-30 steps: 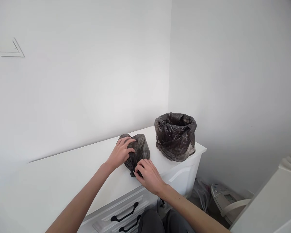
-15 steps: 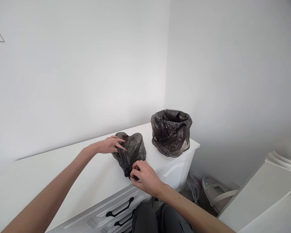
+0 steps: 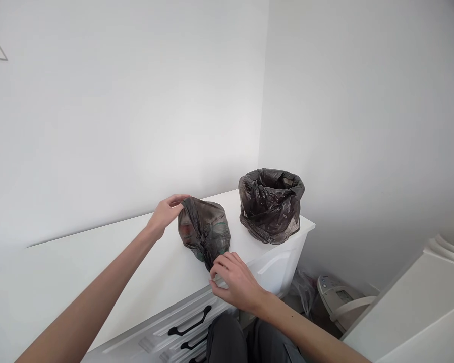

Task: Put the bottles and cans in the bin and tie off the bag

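A small dark, see-through plastic bag, knotted shut with reddish and green contents showing through, sits on the white dresser top. My left hand pinches the bag's upper left corner. My right hand pinches the twisted knot end at the bag's lower front, near the dresser's front edge. To the right stands a small bin lined with a black plastic bag, its mouth open.
The dresser has drawers with black handles below its front edge. It stands in a corner between two white walls. On the floor to the right lie a white scale-like device and a crumpled clear bag. A white surface juts in at bottom right.
The left hand moved from lying on the bag to pinching its upper left corner and lifting it. The bag stands taller and its contents show. The right hand stays at the knot.
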### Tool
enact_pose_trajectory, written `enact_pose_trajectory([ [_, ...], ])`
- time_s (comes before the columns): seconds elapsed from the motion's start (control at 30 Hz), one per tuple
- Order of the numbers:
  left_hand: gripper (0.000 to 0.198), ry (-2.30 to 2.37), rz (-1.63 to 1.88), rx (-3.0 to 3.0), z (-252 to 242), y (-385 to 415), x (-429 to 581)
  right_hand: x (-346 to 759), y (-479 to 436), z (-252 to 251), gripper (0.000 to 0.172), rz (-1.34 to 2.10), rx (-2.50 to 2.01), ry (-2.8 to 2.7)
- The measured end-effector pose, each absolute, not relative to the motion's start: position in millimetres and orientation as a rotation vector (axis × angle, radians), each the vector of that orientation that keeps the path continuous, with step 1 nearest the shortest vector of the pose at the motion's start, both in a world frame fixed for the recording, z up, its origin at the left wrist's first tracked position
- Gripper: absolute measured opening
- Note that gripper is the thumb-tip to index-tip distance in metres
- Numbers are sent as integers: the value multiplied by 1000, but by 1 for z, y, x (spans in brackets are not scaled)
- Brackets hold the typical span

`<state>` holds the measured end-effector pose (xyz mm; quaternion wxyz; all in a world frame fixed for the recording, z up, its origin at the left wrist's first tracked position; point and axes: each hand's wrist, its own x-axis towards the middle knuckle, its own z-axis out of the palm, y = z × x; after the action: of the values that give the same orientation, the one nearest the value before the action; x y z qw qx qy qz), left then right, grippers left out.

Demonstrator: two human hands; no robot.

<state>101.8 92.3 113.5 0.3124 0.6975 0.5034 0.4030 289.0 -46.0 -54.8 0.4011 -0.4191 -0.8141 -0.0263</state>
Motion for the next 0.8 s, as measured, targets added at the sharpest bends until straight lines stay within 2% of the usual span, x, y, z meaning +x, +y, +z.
enact_pose_trajectory([
  [0.13,37,1469,1226,1682,111,94,106,284,-41,-45,16,50,-1183,-1904],
  [0.27,26,1435,1190,1514,116,103,106,284,-38,-46,38,-15,-1138,-2072],
  [0.43,16,1328,1204,1325,114,115,101,298,-41,-57,23,-204,-1020,-2273],
  [0.67,15,1270,1347,1178,113,121,75,333,-50,-80,34,-282,-1054,-2335],
  [0.73,20,1225,1349,1198,113,117,68,340,-56,-82,34,-224,-1078,-2340],
  [0.8,33,1179,1334,1230,108,108,64,341,-63,-78,34,-132,-1102,-2300],
])
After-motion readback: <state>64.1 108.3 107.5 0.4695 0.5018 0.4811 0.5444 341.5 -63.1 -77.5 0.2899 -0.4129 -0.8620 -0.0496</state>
